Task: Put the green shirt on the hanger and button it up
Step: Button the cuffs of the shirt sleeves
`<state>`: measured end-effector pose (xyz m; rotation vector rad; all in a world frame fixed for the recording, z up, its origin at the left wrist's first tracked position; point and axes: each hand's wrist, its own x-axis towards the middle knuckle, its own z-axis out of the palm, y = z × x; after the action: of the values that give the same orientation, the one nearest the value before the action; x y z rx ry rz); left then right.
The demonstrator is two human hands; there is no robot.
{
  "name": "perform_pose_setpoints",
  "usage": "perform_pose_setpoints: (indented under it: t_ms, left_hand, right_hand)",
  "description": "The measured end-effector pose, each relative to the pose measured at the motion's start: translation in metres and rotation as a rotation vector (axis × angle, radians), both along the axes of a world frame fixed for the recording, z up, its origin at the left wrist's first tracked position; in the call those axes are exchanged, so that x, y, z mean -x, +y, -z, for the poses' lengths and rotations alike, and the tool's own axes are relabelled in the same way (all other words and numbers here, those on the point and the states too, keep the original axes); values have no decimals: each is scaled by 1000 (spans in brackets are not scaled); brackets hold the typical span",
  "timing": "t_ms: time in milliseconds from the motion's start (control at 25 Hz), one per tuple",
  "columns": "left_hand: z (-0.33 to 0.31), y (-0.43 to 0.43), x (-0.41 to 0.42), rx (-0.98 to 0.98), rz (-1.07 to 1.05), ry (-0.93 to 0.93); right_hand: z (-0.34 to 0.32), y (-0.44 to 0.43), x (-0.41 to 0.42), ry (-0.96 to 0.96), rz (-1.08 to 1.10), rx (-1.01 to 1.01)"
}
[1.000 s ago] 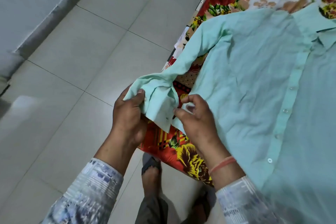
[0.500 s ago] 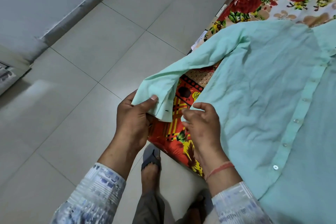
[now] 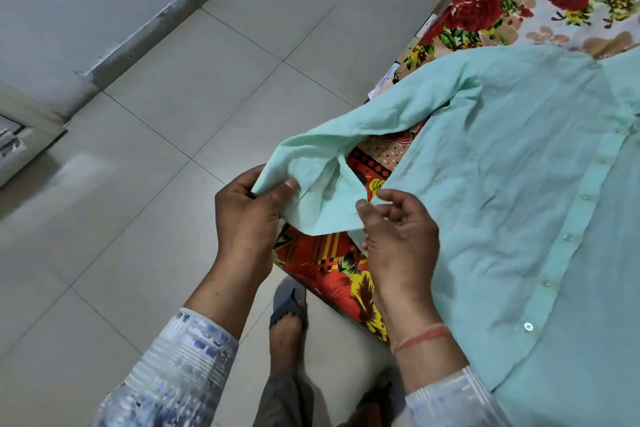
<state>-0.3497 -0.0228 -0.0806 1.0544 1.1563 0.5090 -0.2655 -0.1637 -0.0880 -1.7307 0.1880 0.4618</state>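
Since half a second earlier, the right hand [image 3: 401, 236] had come up to the cuff [image 3: 325, 204], which now lay spread between both hands. The left hand [image 3: 247, 215] pinched the cuff's left edge, thumb on top. The right hand nipped its right corner between thumb and forefinger, its other fingers loosely curled. The sleeve [image 3: 398, 118] ran from the hands toward one o'clock into the pale green thin-fabric shirt [image 3: 502, 191]. The shirt lay flat at two to four o'clock, nearer the right hand, its row of white buttons [image 3: 568, 238] farther right. It rested on the red floral printed bedspread [image 3: 329, 260], whose edge passed beneath the hands. The grey tiled floor [image 3: 156, 211] gave open room from nine to eleven o'clock. No hanger showed.
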Motion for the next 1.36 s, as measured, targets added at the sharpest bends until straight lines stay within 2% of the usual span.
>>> perform_pose_setpoints:
  t_ms: [80, 160, 280, 320, 360, 440, 520, 600, 680, 720, 760, 880, 920, 1000, 1160, 1360]
  left_hand:
    - [2, -7, 0, -28, 50, 24]
    - [0, -18, 0, 35, 80, 18]
    - [-1, -25, -2, 131, 30, -26]
    - [-3, -24, -2, 154, 5, -47]
    - [-5, -22, -3, 184, -21, -78]
    - [-9, -17, -3, 281, -64, -182]
    - [-14, -12, -4, 397, -66, -301]
    - [-19, -11, -6, 497, -60, -394]
    - [-21, -11, -8, 492, -62, -376]
    - [-21, -10, -9, 430, -68, -319]
    - [-20, -9, -10, 337, -72, -239]
    - [-12, -5, -7, 37, -47, -32]
    - [-10, -7, -6, -9, -23, -16]
    - [-9, -16, -5, -34, 36, -19]
    - [-8, -29, -4, 3, 108, -66]
    - [-7, -28, 0, 0, 152, -70]
  right_hand:
    - [-9, 1, 1, -142, -112, -54]
    - [-14, 6, 6, -147, -215, -62]
    - [-5, 3, 4, -230, -160, 198]
    - [2, -1, 3, -185, -137, 286]
    - [7, -3, 6, -70, -153, 327]
    - [15, 0, 17, 188, -224, 243]
    - [18, 10, 25, 332, -236, 80]
    - [8, 19, 20, 577, -145, -157]
    - [-10, 23, 15, 844, -39, -420]
    - [-13, 23, 15, 857, -3, -471]
    - [-10, 21, 17, 763, 17, -434]
    - [3, 11, 15, 129, 55, -77]
    - [3, 8, 14, -30, 31, -35]
    - [-6, 8, 17, -215, -88, 13]
    - [-20, 15, 27, -360, -276, 122]
    - [-14, 13, 23, -307, -191, 108]
